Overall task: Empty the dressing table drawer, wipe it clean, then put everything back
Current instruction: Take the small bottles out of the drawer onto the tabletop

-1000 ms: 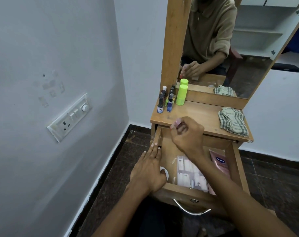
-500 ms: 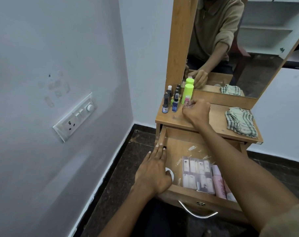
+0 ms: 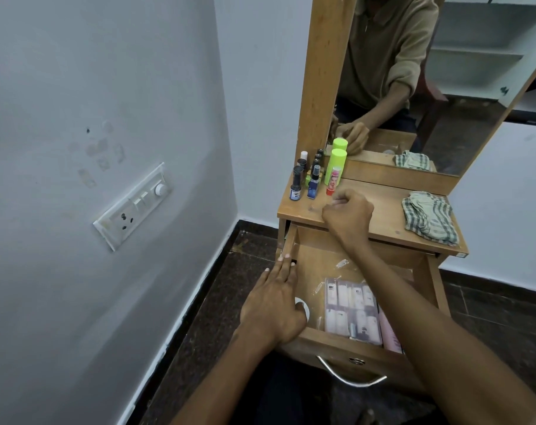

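The wooden drawer [image 3: 318,342] is pulled out below the tabletop [image 3: 380,210]. Inside lie a clear pack of small white bottles [image 3: 351,308], a pink tube [image 3: 389,335] and a white round item [image 3: 302,308] partly under my left hand. My left hand [image 3: 275,305] rests flat on the drawer's left wall, holding nothing. My right hand [image 3: 347,214] hovers over the tabletop with its fingers curled and nothing in them, just clear of a small pink stick [image 3: 333,180] that stands upright by the green bottle [image 3: 335,165] and several small dark bottles [image 3: 305,182].
A checked cloth [image 3: 429,220] lies on the right of the tabletop. A mirror [image 3: 429,81] stands behind it. The grey wall with a switch plate [image 3: 131,207] is close on the left. Dark floor surrounds the table.
My right hand carried the small pink stick from above the drawer to the tabletop, stood it beside the green bottle and let go. The left hand stayed put.
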